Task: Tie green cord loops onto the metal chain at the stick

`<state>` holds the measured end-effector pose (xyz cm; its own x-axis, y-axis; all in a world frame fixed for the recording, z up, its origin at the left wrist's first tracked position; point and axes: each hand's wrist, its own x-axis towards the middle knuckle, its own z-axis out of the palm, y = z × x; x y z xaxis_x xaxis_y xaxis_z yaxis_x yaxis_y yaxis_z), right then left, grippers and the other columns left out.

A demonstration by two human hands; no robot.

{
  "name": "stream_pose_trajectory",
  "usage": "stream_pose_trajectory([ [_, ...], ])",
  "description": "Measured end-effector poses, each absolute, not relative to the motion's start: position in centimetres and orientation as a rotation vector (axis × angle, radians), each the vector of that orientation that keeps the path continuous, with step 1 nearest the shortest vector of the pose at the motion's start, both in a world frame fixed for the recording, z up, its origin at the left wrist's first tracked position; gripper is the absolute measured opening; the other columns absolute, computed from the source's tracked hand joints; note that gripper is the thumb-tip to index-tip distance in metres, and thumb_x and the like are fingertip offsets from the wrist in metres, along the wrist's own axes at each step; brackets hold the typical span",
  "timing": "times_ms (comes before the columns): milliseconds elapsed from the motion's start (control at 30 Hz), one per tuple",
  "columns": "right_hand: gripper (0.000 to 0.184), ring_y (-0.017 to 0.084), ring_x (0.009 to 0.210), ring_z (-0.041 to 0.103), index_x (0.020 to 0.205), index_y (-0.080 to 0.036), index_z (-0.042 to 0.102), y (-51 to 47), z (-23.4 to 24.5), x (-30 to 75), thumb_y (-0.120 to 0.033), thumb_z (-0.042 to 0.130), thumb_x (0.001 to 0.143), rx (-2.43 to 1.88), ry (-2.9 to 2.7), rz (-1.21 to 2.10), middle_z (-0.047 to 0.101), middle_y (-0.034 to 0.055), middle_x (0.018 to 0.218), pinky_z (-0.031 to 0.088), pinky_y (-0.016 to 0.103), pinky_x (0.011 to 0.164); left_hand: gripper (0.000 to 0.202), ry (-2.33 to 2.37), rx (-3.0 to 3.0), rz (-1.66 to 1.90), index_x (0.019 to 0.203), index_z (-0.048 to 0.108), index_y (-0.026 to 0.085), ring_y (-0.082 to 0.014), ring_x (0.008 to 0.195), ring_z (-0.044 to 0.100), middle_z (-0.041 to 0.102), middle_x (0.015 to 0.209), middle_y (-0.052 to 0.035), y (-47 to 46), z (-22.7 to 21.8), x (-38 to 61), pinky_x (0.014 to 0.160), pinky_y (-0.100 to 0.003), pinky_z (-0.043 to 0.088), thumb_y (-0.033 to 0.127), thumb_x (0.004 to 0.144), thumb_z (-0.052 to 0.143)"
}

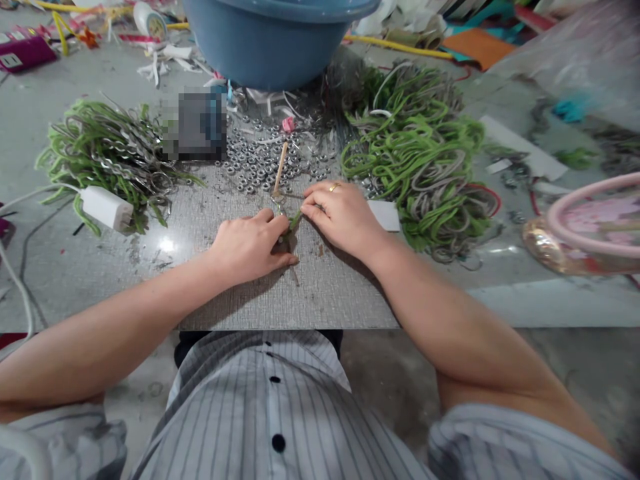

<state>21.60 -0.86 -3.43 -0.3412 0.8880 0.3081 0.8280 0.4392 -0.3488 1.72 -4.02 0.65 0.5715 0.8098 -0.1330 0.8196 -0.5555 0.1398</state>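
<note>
Both hands work close together over the front of the table. My left hand (253, 248) rests on its surface, curled with thumb and fingers around a short green cord (294, 230). To its right, my right hand (341, 212), wearing a ring, has its fingertips pinched beside the cord's upper end; the fine strand there is too small to make out fully. A thin wooden stick (281, 168) points away just beyond the fingers, with a small metal ring (278, 199) at its near end. Past it lie many small shiny metal rings (250, 167), loosely scattered.
A blue basin (280, 43) stands at the back. Green and grey cords (425, 153) are heaped right; a bundle of green cords with metal chains (110, 150) lies left. Nearby are a white charger (107, 208), a blurred-out dark object (200, 127) and a pink handle (595, 200).
</note>
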Motion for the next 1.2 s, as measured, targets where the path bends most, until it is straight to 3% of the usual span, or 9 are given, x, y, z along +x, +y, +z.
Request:
stream_pose_trajectory([
  [400, 0.008, 0.029, 0.102, 0.063, 0.08, -0.021, 0.066, -1.4, -3.2, 21.5, -0.018, 0.058, 0.081, -1.364, -2.314, 0.166, 0.071, 0.0101, 0.106, 0.044, 0.045, 0.091, 0.053, 1.368, 2.499, -0.08, 0.114, 0.055, 0.02, -0.0261, 0.091, 0.065, 0.063, 0.115, -0.0089, -3.8, 1.2, 1.8, 0.068, -0.031, 0.046, 0.058, 0.078, 0.063],
  [500, 0.014, 0.027, 0.106, 0.061, 0.086, -0.021, 0.065, -1.9, -2.9, 21.4, -0.015, 0.055, 0.079, -1.237, -2.302, 0.125, 0.069, 0.0085, 0.11, 0.041, 0.045, 0.094, 0.042, 1.311, 2.413, 0.043, 0.108, 0.057, 0.017, -0.0221, 0.085, 0.062, 0.064, 0.106, -0.0092, -3.3, 1.4, 1.4, 0.068, -0.031, 0.045, 0.05, 0.081, 0.06],
  [600, 0.015, 0.024, 0.099, 0.06, 0.086, -0.022, 0.065, -2.6, -2.2, 21.0, -0.016, 0.052, 0.082, -1.089, -2.301, 0.059, 0.069, 0.0065, 0.102, 0.041, 0.043, 0.091, 0.023, 1.273, 2.22, 0.278, 0.09, 0.057, 0.016, -0.0163, 0.075, 0.057, 0.062, 0.085, -0.0051, -2.4, 1.5, 0.8, 0.067, -0.029, 0.042, 0.037, 0.087, 0.049],
  [733, 0.019, 0.021, 0.088, 0.058, 0.091, -0.021, 0.068, -3.8, -1.4, 19.9, -0.025, 0.05, 0.093, -0.891, -2.421, -0.027, 0.069, 0.0056, 0.09, 0.039, 0.04, 0.083, 0.022, 1.234, 1.978, 0.478, 0.073, 0.05, 0.018, -0.0134, 0.067, 0.048, 0.052, 0.068, -0.0013, -1.7, 1.6, 0.3, 0.06, -0.027, 0.036, 0.03, 0.087, 0.038],
  [833, 0.025, 0.02, 0.086, 0.055, 0.098, -0.02, 0.069, -4.6, -1.6, 18.8, -0.023, 0.045, 0.097, -0.775, -2.525, -0.15, 0.068, 0.0047, 0.086, 0.036, 0.037, 0.081, 0.023, 1.202, 1.883, 0.529, 0.07, 0.048, 0.018, -0.0126, 0.064, 0.045, 0.047, 0.064, -0.0002, -1.6, 1.6, 0.3, 0.058, -0.026, 0.035, 0.029, 0.086, 0.037],
  [1000, 0.028, 0.019, 0.083, 0.052, 0.095, -0.018, 0.07, -5.0, -2.6, 16.9, -0.015, 0.042, 0.098, -0.649, -2.536, -0.407, 0.068, 0.0041, 0.083, 0.034, 0.034, 0.074, 0.022, 1.163, 1.853, 0.556, 0.068, 0.046, 0.018, -0.0121, 0.062, 0.044, 0.047, 0.063, 0.0002, -1.7, 1.3, 0.3, 0.058, -0.026, 0.035, 0.027, 0.085, 0.038],
  [1200, 0.032, 0.019, 0.083, 0.053, 0.086, -0.016, 0.068, -5.0, -2.9, 16.7, -0.014, 0.038, 0.098, -0.739, -2.591, -0.246, 0.067, 0.0061, 0.079, 0.035, 0.035, 0.076, 0.018, 1.12, 1.888, 0.541, 0.072, 0.052, 0.016, -0.0123, 0.065, 0.046, 0.051, 0.067, -0.0007, -1.6, 1.0, 0.3, 0.058, -0.025, 0.036, 0.027, 0.083, 0.041],
])
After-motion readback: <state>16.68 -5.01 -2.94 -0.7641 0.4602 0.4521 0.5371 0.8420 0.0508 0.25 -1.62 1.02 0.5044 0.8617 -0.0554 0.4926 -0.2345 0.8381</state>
